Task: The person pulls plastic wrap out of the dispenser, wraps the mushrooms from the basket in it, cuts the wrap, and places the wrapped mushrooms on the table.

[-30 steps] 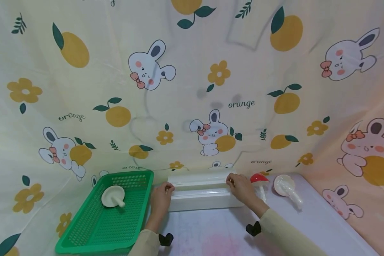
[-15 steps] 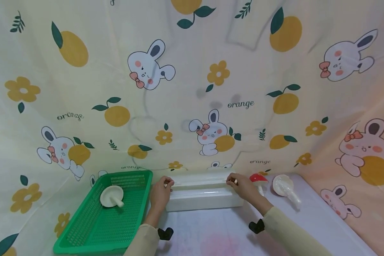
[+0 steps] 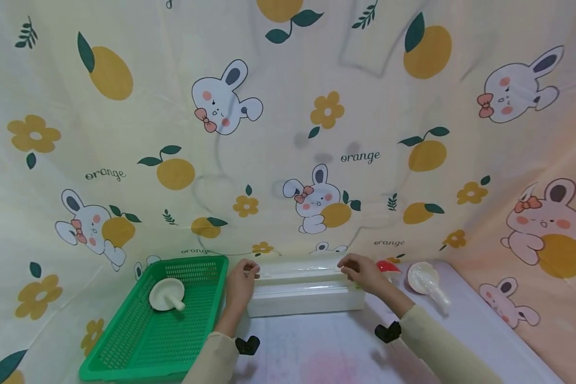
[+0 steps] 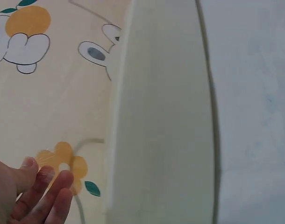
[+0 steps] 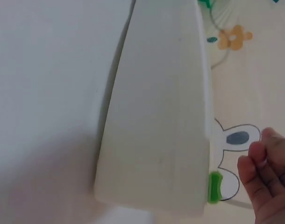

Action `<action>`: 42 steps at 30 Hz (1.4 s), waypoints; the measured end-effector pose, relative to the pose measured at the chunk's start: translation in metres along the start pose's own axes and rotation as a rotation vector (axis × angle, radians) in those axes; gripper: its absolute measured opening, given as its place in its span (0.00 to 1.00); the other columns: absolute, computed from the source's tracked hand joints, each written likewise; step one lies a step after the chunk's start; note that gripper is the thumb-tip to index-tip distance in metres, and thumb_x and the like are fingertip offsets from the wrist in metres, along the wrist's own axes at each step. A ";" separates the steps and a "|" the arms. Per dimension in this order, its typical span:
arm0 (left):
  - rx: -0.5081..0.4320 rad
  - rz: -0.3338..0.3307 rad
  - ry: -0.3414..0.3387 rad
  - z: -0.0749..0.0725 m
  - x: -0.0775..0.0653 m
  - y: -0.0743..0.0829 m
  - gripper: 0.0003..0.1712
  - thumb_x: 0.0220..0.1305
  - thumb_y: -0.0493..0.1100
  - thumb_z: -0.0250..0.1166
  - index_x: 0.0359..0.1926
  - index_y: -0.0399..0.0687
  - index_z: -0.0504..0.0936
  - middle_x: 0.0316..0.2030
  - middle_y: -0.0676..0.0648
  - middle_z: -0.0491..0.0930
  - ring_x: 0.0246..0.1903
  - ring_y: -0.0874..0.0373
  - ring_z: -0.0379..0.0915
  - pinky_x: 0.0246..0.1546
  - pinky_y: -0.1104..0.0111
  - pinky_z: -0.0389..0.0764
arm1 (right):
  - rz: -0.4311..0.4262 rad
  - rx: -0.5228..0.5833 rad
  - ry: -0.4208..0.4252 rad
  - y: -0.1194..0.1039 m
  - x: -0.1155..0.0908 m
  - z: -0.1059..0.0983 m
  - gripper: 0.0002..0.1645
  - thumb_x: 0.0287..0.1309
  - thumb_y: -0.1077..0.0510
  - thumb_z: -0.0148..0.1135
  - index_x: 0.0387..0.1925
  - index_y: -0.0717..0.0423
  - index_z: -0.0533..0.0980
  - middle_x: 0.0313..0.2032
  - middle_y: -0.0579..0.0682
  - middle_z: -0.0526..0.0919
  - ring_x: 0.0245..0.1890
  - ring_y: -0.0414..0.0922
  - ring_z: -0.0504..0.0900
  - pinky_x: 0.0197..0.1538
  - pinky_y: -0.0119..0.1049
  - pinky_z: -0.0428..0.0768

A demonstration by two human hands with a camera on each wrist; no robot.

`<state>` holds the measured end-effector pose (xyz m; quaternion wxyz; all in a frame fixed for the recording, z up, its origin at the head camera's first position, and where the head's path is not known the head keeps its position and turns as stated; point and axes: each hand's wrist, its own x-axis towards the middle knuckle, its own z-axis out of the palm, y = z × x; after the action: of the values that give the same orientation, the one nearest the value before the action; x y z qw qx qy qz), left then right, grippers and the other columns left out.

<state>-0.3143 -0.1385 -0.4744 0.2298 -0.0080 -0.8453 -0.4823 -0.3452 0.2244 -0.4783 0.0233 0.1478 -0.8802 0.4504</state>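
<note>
A long white cling film dispenser (image 3: 304, 305) lies across the table's back, lid tipped up behind it. Between my hands, shiny streaks of clear cling film (image 3: 312, 268) show in front of the lid. My left hand (image 3: 240, 282) pinches the film near the dispenser's left end. In the left wrist view that hand (image 4: 35, 193) has its thumb close to the fingertips, with a filmy sheen on one. My right hand (image 3: 365, 273) pinches near the right end; in the right wrist view its thumb and fingertips (image 5: 258, 151) meet. The film itself barely shows there.
Left of the dispenser stands a green basket (image 3: 92, 368) holding a mushroom ornament (image 3: 165, 295), white underside up. To the right lie a red-capped mushroom (image 3: 386, 266), partly behind my right hand, and a film-wrapped one (image 3: 426, 280). A green piece (image 5: 215, 186) sits at the dispenser's edge. Patterned cloth hangs behind.
Both hands have risen slightly from the dispenser's opening, and the shiny film streaks between them now appear higher, against the lid. The dispenser, basket and mushrooms have stayed put.
</note>
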 end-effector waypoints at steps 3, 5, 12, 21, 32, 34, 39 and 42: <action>0.002 -0.005 -0.008 -0.003 0.001 0.005 0.02 0.75 0.35 0.68 0.43 0.39 0.84 0.37 0.42 0.88 0.37 0.48 0.90 0.38 0.58 0.87 | -0.010 -0.025 -0.026 -0.002 -0.001 -0.004 0.14 0.72 0.65 0.67 0.56 0.56 0.83 0.43 0.50 0.84 0.39 0.48 0.82 0.47 0.34 0.86; 0.004 -0.020 -0.020 -0.005 0.003 0.008 0.02 0.76 0.36 0.67 0.44 0.40 0.84 0.37 0.42 0.88 0.38 0.48 0.90 0.40 0.58 0.87 | -0.012 -0.077 -0.022 -0.003 -0.002 -0.005 0.15 0.71 0.66 0.68 0.56 0.56 0.83 0.44 0.50 0.84 0.41 0.47 0.81 0.50 0.36 0.87; -0.001 -0.033 -0.041 -0.009 0.009 0.017 0.03 0.77 0.37 0.67 0.45 0.42 0.85 0.39 0.44 0.87 0.40 0.49 0.90 0.40 0.58 0.87 | -0.052 -0.286 0.081 -0.016 -0.002 -0.009 0.04 0.70 0.65 0.69 0.45 0.60 0.85 0.36 0.50 0.79 0.36 0.47 0.76 0.42 0.36 0.82; -0.047 0.002 -0.069 -0.018 0.009 0.023 0.04 0.78 0.38 0.66 0.47 0.41 0.84 0.40 0.42 0.88 0.41 0.45 0.90 0.41 0.55 0.88 | -0.138 -0.286 0.228 -0.023 -0.004 -0.014 0.05 0.69 0.64 0.71 0.44 0.56 0.87 0.38 0.50 0.81 0.36 0.47 0.76 0.41 0.33 0.82; -0.076 0.074 -0.055 -0.030 0.021 0.034 0.04 0.76 0.38 0.67 0.46 0.41 0.85 0.41 0.41 0.89 0.39 0.45 0.91 0.38 0.57 0.87 | -0.173 -0.179 0.265 -0.041 0.001 -0.027 0.06 0.73 0.65 0.67 0.48 0.58 0.86 0.43 0.52 0.84 0.40 0.49 0.78 0.43 0.27 0.79; -0.063 0.065 -0.055 -0.032 0.022 0.037 0.05 0.77 0.39 0.67 0.46 0.41 0.85 0.41 0.42 0.89 0.39 0.47 0.91 0.38 0.59 0.87 | -0.175 -0.186 0.273 -0.044 0.002 -0.029 0.06 0.73 0.65 0.67 0.48 0.58 0.86 0.43 0.52 0.84 0.40 0.49 0.78 0.43 0.27 0.79; -0.070 0.045 -0.044 -0.036 0.023 0.042 0.05 0.77 0.40 0.67 0.46 0.42 0.85 0.40 0.42 0.89 0.38 0.51 0.90 0.39 0.62 0.87 | -0.192 -0.188 0.290 -0.052 0.005 -0.032 0.06 0.74 0.65 0.66 0.48 0.58 0.85 0.42 0.52 0.83 0.40 0.48 0.78 0.42 0.26 0.79; -0.088 0.058 -0.028 -0.038 0.025 0.044 0.04 0.76 0.39 0.68 0.45 0.42 0.85 0.38 0.42 0.89 0.38 0.51 0.90 0.41 0.61 0.88 | -0.205 -0.178 0.301 -0.057 0.005 -0.035 0.06 0.74 0.64 0.67 0.48 0.57 0.85 0.43 0.52 0.84 0.40 0.48 0.79 0.42 0.25 0.79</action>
<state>-0.3121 -0.1514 -0.4125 0.2313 -0.0495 -0.8259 -0.5118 -0.3375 0.2196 -0.4120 0.2131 0.1651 -0.8836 0.3829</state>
